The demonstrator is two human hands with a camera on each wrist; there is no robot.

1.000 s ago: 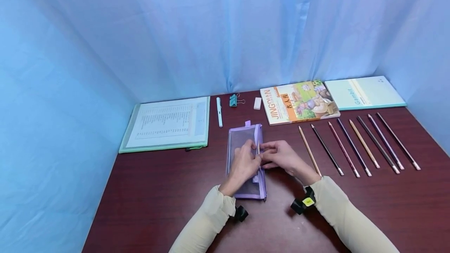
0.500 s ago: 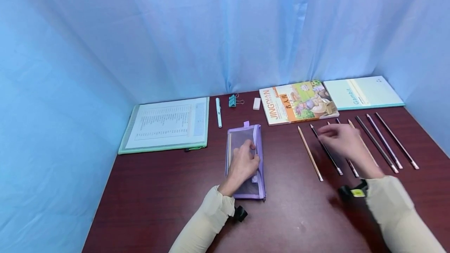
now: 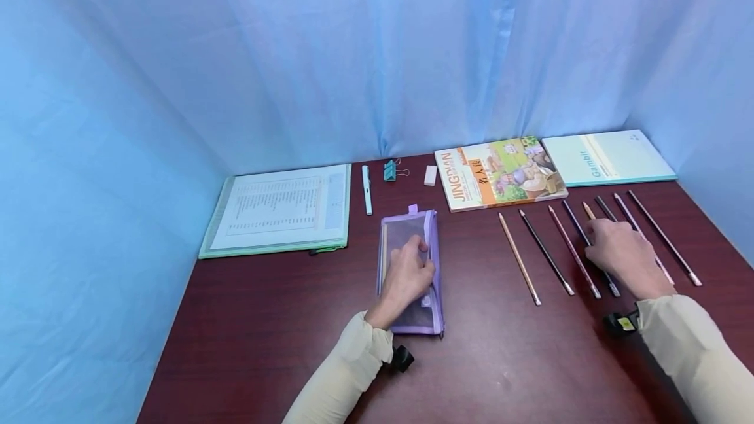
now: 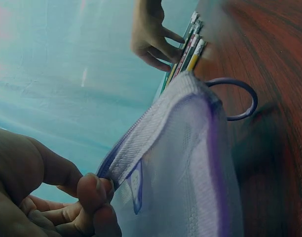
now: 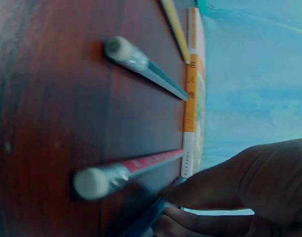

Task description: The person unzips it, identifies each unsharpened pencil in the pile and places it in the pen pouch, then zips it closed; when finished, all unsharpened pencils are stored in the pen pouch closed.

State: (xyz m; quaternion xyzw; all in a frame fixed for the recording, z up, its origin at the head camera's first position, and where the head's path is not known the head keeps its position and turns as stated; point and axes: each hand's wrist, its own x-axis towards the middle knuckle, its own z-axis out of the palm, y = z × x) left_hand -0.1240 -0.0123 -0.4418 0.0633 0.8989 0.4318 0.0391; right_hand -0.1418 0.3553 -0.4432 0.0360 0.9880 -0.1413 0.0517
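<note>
My left hand [image 3: 406,273] pinches the zipped edge of a purple mesh pencil case [image 3: 412,326] between thumb and finger, holding its opening up. In the left wrist view the mesh case [image 4: 185,163] bulges beside these fingers, its zipper pull hanging. A light wooden pencil [image 3: 384,247] shows through the mesh along the left side. Over the row of pencils, my right hand [image 3: 621,254] reaches down with bent fingers. In the right wrist view its thumb and fingertips close on a dark blue pencil [image 5: 143,219], just beside a red pencil [image 5: 146,163].
Several more pencils lie side by side, among them a natural wood pencil [image 3: 518,257] and a black pencil [image 3: 544,250]. Behind lie a picture-covered book [image 3: 503,172], a green notebook [image 3: 609,157], an eraser [image 3: 430,175], a binder clip [image 3: 391,170], a pen [image 3: 367,190] and a document folder [image 3: 277,211].
My right hand has let go of the wooden pencil inside the case and moved right to the pencil row, lowering onto it. The left hand stays at the case's edge.
</note>
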